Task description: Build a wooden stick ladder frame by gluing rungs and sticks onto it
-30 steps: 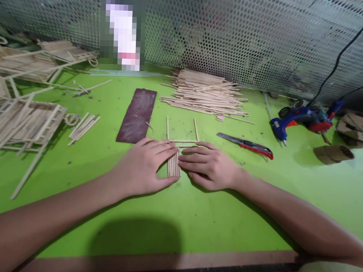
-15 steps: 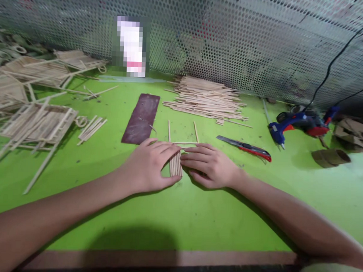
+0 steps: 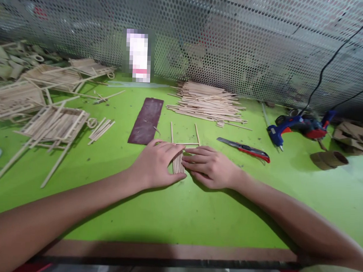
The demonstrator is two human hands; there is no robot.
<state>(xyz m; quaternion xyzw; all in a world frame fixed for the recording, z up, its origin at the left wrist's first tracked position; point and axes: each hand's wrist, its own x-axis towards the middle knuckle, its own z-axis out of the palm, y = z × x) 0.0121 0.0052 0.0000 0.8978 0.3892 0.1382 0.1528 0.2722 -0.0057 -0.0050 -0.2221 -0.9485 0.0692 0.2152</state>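
Observation:
Several short wooden sticks [image 3: 178, 163] lie side by side on the green table [image 3: 167, 215], between my hands. My left hand [image 3: 158, 163] grips them from the left, thumb at their near end and fingers at the far end. My right hand [image 3: 211, 167] rests against their right side with its fingertips, the fingers close together. Just beyond, a thin crosspiece [image 3: 188, 143] joins two upright-running sticks [image 3: 197, 133]. Part of this frame is hidden under my hands.
A stick pile [image 3: 209, 101] lies behind, with brown sandpaper [image 3: 146, 121] to its left. A cutter knife [image 3: 243, 148], a blue glue gun [image 3: 278, 133] and a bamboo ring [image 3: 329, 159] are at right. Small wooden carts [image 3: 52, 125] stand at left, before a perforated metal screen [image 3: 232, 46].
The view has shifted slightly, so things on the left appear further right. Both hands keep nearly the same hold around the sticks.

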